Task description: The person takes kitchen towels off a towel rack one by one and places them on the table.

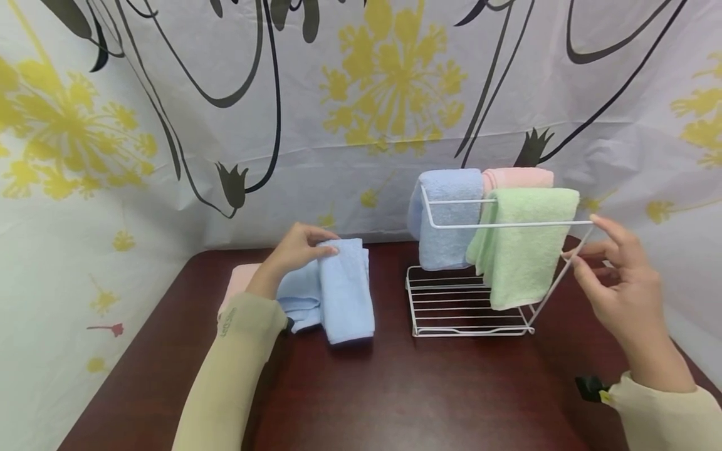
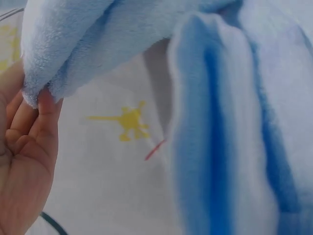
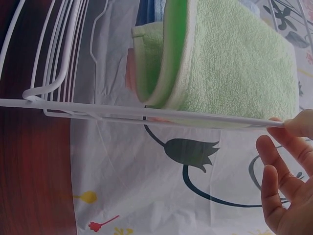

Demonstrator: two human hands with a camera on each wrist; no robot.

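My left hand (image 1: 299, 252) pinches the top edge of a folded light-blue towel (image 1: 346, 297), which hangs from the fingers just above the table. In the left wrist view the fingers (image 2: 45, 110) grip one corner of that towel. More blue towel cloth (image 1: 300, 291) lies behind, beside the wrist. At the right, my right hand (image 1: 623, 275) holds the slanting side wire of a white wire rack (image 1: 470, 332); the right wrist view shows the thumb (image 3: 299, 125) against this wire. Over the rack's upper bars hang a green towel (image 1: 536, 244), a blue towel (image 1: 451, 219) and a pink towel (image 1: 521, 178).
A pink towel (image 1: 239, 285) lies at the table's left edge, partly covered by the left forearm. The dark red-brown table (image 1: 417, 394) carries the rack on its right half. Behind it hangs a white curtain (image 1: 338, 175) with yellow and dark plant prints.
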